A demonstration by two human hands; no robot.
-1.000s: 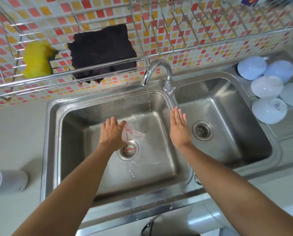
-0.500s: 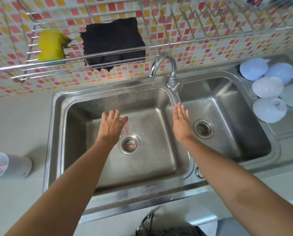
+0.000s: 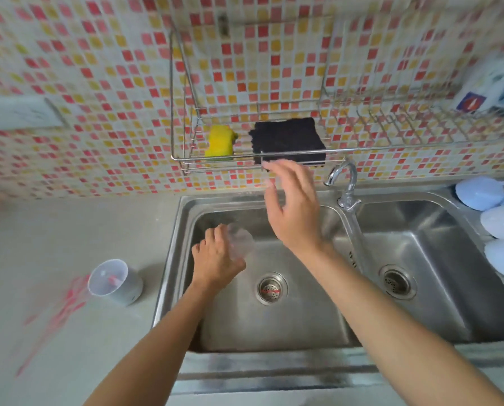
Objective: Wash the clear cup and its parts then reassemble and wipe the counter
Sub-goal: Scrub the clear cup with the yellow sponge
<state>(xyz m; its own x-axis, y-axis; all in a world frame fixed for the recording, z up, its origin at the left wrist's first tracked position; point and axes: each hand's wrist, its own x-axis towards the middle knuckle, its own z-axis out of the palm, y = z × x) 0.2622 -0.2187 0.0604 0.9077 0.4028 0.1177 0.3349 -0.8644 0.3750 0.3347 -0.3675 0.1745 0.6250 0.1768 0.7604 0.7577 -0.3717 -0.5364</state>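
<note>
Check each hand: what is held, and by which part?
The left hand grips a clear cup part around its side. The right hand, fingers spread, holds nothing.

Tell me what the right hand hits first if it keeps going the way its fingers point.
Probably the dark cloth on the wire rack. The right hand is open, fingertips reaching up toward the cloth's lower edge; depth is unclear, so the rack's front rail could come first.
</note>
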